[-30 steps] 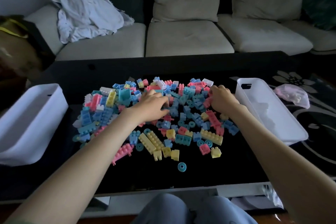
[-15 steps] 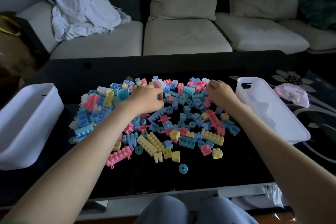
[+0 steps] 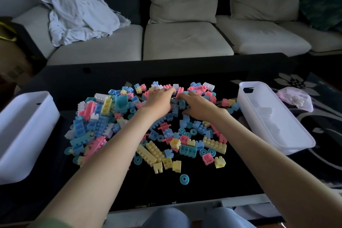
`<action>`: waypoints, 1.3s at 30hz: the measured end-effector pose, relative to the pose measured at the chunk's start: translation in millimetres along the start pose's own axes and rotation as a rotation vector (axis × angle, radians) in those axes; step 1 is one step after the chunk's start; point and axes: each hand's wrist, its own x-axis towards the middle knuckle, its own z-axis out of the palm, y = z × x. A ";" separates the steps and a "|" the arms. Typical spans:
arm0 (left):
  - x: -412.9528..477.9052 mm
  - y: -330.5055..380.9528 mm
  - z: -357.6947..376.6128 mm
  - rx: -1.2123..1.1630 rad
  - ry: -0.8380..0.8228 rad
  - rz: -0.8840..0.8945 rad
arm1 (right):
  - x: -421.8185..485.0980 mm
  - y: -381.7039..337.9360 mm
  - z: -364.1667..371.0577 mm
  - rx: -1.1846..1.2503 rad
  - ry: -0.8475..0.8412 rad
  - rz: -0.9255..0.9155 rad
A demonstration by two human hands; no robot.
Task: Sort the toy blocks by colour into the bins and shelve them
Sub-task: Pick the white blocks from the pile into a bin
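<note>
A heap of pastel toy blocks in blue, pink, yellow and white is spread over the black glass table. My left hand lies palm down on the far middle of the heap, its fingers stretched towards pink blocks; what is under it is hidden. My right hand rests right beside it, fingers curled onto the blocks and thumb spread out. A white bin stands at the table's left end. Another white bin stands at the right end and has white blocks inside.
A teal ring lies alone near the table's front edge. A pale sofa with a crumpled white cloth runs behind the table. A plastic bag lies on the patterned rug at the right. My knees show below.
Both hands have come together at the far middle of the heap: the left one reached further away and right, the right one slid left from the heap's right edge.
</note>
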 end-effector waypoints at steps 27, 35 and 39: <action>-14.8 -3.5 -1.4 -0.231 -0.018 -0.148 | -15.4 -4.9 -6.4 0.807 0.018 0.185; -22.7 11.0 -21.5 -0.852 -0.021 -0.376 | -15.9 -12.8 -13.0 1.519 -0.186 0.346; -22.2 11.5 -19.0 -1.087 -0.080 -0.584 | -12.8 -14.0 -6.1 1.675 -0.195 0.304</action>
